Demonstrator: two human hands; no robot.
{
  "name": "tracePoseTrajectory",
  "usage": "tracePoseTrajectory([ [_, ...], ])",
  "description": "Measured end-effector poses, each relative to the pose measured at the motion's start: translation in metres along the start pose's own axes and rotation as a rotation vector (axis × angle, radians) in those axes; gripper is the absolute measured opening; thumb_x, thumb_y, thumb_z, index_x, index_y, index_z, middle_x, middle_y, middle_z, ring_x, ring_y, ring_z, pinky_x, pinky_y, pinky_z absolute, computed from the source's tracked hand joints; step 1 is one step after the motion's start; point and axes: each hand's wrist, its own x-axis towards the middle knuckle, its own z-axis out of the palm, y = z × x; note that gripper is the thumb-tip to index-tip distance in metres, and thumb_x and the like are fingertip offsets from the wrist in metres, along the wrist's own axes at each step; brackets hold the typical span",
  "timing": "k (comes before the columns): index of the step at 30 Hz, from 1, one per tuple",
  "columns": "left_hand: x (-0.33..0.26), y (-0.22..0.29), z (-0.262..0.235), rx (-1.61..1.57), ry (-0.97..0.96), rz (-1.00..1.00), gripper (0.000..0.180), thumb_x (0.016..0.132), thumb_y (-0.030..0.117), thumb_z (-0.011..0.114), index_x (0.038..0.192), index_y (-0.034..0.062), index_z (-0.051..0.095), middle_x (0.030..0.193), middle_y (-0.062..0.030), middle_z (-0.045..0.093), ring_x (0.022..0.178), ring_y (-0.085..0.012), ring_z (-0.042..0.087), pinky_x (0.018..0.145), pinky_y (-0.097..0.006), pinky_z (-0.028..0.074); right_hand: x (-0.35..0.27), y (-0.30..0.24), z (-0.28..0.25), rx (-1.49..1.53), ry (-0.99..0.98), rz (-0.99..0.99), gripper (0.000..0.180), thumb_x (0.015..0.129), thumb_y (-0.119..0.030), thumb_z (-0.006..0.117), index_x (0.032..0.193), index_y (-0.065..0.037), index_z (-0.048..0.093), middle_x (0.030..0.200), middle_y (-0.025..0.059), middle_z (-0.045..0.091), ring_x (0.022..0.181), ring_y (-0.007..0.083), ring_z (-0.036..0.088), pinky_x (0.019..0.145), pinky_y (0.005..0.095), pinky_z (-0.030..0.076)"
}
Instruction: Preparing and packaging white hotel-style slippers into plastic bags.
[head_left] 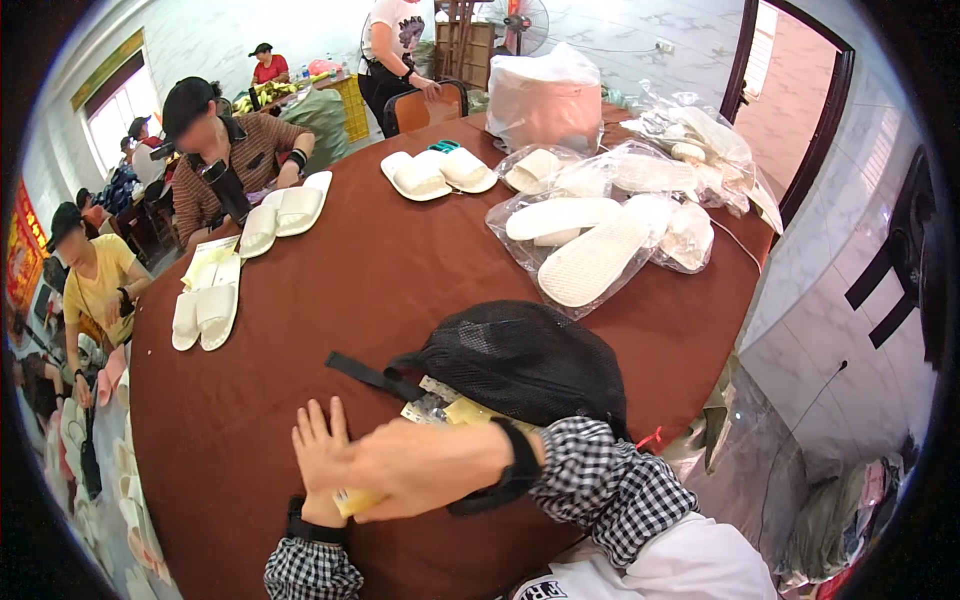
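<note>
My left hand is over the brown tabletop, palm down with fingers spread. My right hand crosses over it from the right, partly covering it; its fingers are mostly hidden and a little blurred. A small yellow piece shows under the right hand's fingers, beside the left wrist, and seems held there. Just beyond the right hand lie small yellow and clear packets, partly covered. Behind them rests a black mesh bag with a strap reaching left.
White slippers stand in pairs along the far edge and left edge. Bagged white slippers and a plastic-wrapped bucket-like container occupy the far right. A person in a striped top sits across the table.
</note>
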Motion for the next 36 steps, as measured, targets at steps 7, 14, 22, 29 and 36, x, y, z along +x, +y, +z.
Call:
tracePoseTrajectory([
  [7, 0.034, 0.047, -0.050, -1.073, 0.044, -0.079, 0.037, 0.096, 0.019, 0.063, 0.128, 0.0011, 0.056, 0.119, -0.0099, 0.066, 0.109, -0.0253, 0.064, 0.092, -0.036, 0.051, -0.010, 0.006, -0.038, -0.011, 0.464, 0.036, 0.055, 0.091, -0.023, 0.066, 0.138, -0.003, 0.045, 0.119, 0.0187, 0.061, 0.099, 0.0368, 0.064, 0.084, 0.0408, 0.052],
  [14, 0.039, 0.017, -0.086, -1.932, -0.322, 0.045, 0.047, 0.103, 0.016, 0.050, 0.144, -0.0032, 0.039, 0.135, -0.0134, 0.056, 0.124, -0.0213, 0.057, 0.105, -0.035, 0.045, 0.000, 0.057, -0.005, 0.008, 0.512, 0.208, 0.046, 0.098, -0.017, 0.048, 0.142, -0.002, 0.045, 0.108, 0.0189, 0.059, 0.096, 0.0347, 0.062, 0.080, 0.0418, 0.051],
  [22, 0.032, 0.031, -0.078, -2.205, -0.314, -0.145, 0.050, 0.110, 0.036, 0.031, 0.152, 0.0078, 0.028, 0.144, -0.0094, 0.046, 0.128, -0.0202, 0.053, 0.107, -0.040, 0.046, 0.014, 0.048, 0.015, 0.151, 0.530, 0.193, 0.060, 0.089, 0.001, 0.054, 0.147, -0.003, 0.039, 0.116, 0.0189, 0.056, 0.103, 0.0364, 0.061, 0.087, 0.0404, 0.051],
  [29, 0.042, 0.030, -0.094, -2.357, -0.135, -0.404, 0.047, 0.109, 0.038, 0.035, 0.143, 0.0060, 0.041, 0.132, -0.0070, 0.056, 0.116, -0.0174, 0.060, 0.096, -0.036, 0.052, 0.009, 0.031, 0.006, 0.025, 0.506, 0.202, 0.059, 0.089, -0.004, 0.060, 0.145, -0.003, 0.041, 0.125, 0.0197, 0.054, 0.108, 0.0367, 0.059, 0.092, 0.0412, 0.050],
  [36, 0.043, -0.046, -0.016, -2.138, -0.046, -0.609, 0.047, 0.106, 0.027, 0.038, 0.138, -0.0058, 0.045, 0.120, -0.0175, 0.064, 0.107, -0.0255, 0.065, 0.099, -0.039, 0.054, -0.025, 0.006, -0.048, -0.327, 0.460, 0.256, 0.036, 0.091, -0.016, 0.067, 0.124, -0.005, 0.061, 0.116, 0.0145, 0.062, 0.101, 0.0329, 0.064, 0.086, 0.0384, 0.053],
])
